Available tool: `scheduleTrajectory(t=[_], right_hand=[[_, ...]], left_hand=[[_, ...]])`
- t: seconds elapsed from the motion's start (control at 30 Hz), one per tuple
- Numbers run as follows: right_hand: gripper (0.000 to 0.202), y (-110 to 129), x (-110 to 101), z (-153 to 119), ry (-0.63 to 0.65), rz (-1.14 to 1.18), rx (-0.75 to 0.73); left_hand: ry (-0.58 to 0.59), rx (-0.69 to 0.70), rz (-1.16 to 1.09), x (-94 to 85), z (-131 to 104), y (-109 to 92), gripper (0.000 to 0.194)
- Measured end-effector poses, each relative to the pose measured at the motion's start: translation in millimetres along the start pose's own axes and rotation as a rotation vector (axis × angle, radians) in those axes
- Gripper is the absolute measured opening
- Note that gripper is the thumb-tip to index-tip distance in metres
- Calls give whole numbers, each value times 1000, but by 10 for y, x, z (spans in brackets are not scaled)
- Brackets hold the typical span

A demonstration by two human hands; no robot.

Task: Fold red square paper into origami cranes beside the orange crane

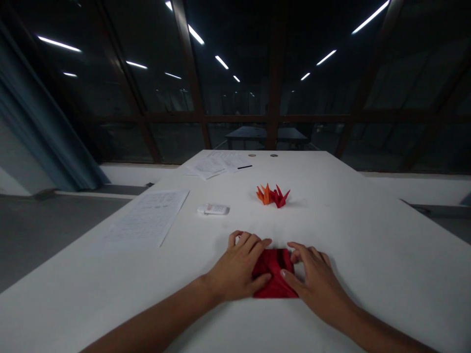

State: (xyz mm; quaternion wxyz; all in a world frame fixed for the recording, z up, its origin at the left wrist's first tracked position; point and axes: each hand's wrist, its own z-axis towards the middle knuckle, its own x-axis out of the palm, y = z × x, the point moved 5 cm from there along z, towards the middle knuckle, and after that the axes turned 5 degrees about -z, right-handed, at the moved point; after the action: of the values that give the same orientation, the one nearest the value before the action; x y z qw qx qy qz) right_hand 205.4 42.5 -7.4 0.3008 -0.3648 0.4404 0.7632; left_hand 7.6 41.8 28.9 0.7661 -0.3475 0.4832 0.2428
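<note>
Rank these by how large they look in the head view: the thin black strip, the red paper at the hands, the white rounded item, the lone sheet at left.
1. Lone sheet
2. Red paper, even partly covered
3. White rounded item
4. Thin black strip

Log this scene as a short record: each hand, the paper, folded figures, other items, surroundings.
left hand: on the left side of the red paper, left hand with thumb over it
right hand: right hand at its right side, thumb on top
folded figures: orange and red, side by side beyond the hands
other items: white case, printed sheet, loose sheets, black strip
surface: white table
surroundings: dark windows, blue curtain
</note>
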Motion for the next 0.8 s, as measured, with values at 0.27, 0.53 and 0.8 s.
scheduleTrajectory(t=[0.27, 0.53, 0.8], right_hand=[[38, 54, -53, 33, 81, 48, -10], [9, 161, -93, 58, 129, 257, 33], [10, 327, -293, -15, -174, 186, -337]], left_hand=[[-80, 33, 53, 2, -10, 1, 38], [-192, 132, 58, 22, -16, -36, 19], [-440, 217, 136, -89, -103, -129, 8]])
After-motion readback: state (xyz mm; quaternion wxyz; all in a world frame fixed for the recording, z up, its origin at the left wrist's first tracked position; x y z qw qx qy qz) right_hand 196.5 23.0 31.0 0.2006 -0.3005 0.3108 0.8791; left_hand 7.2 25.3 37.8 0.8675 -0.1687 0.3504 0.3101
